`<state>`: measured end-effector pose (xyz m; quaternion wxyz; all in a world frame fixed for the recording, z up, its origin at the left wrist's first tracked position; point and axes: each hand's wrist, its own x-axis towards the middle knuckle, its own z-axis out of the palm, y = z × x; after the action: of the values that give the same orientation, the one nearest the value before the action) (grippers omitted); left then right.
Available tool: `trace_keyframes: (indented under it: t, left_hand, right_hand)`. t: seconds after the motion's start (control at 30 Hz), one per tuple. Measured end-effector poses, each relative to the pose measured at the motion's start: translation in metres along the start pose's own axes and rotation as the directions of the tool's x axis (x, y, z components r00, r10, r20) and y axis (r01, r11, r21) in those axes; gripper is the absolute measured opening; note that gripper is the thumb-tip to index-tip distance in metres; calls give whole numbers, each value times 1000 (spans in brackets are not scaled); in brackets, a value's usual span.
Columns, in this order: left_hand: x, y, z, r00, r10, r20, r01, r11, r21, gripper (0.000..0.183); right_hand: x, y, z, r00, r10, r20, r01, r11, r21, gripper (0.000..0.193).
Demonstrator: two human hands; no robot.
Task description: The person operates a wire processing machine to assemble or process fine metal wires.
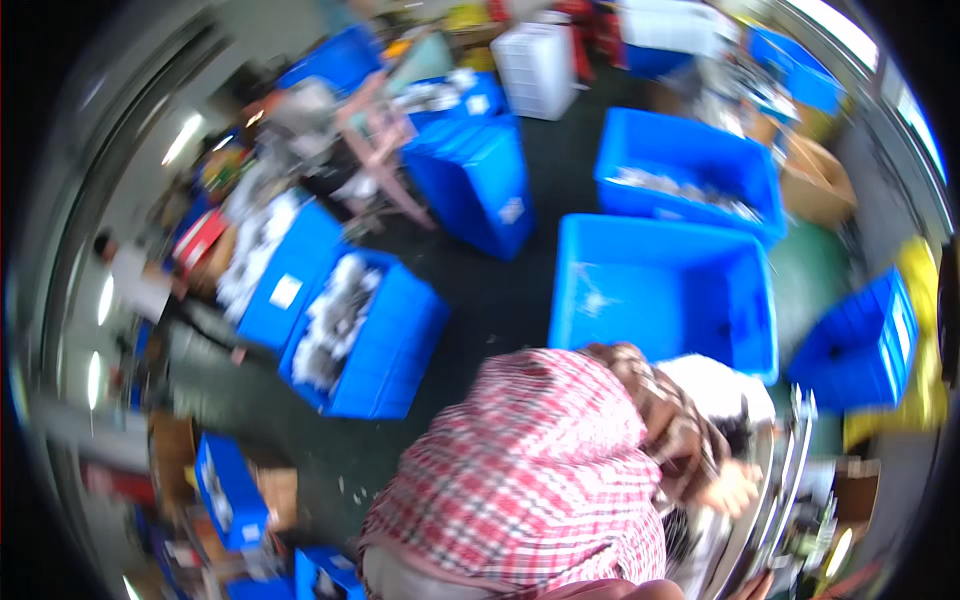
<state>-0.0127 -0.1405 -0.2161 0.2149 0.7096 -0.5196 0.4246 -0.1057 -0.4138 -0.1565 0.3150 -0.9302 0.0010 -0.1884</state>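
Your left hand (pixel 730 487) is hanging near the metal rails (pixel 794 475), too blurred to tell its grip; your right hand (pixel 755 586) is barely showing, so its state is also unclear; a white item (pixel 712 384) is sitting beyond your left hand, before the open blue bin (pixel 665 240)

Bright | white tubes (pixel 183 139) glare at left | motion blur | edges bent, corners black
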Motion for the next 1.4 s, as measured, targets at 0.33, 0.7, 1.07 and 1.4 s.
trace_keyframes:
  t: [0.33, 0.7, 1.07, 1.4]
  left_hand:
    - [-26, -48, -124, 777, 100, 621, -119, 993, -11, 22]
    - [1, -89, -142, 680, 80, 729, -80, 996, -35, 14]
    - [20, -92, -168, 774, -27, 633, 81, 995, -57, 7]
    - [22, -100, -189, 693, -195, 694, 396, 908, -140, 6]
  right_hand:
    - [-20, -104, -63, 922, 319, -219, -359, 917, -177, 24]
    - [-11, -99, -64, 963, 198, -180, -268, 725, -635, 20]
    - [16, -65, -36, 978, 106, -182, -206, 659, -723, 21]
    - [19, -63, -29, 976, 84, -201, -201, 701, -684, 21]
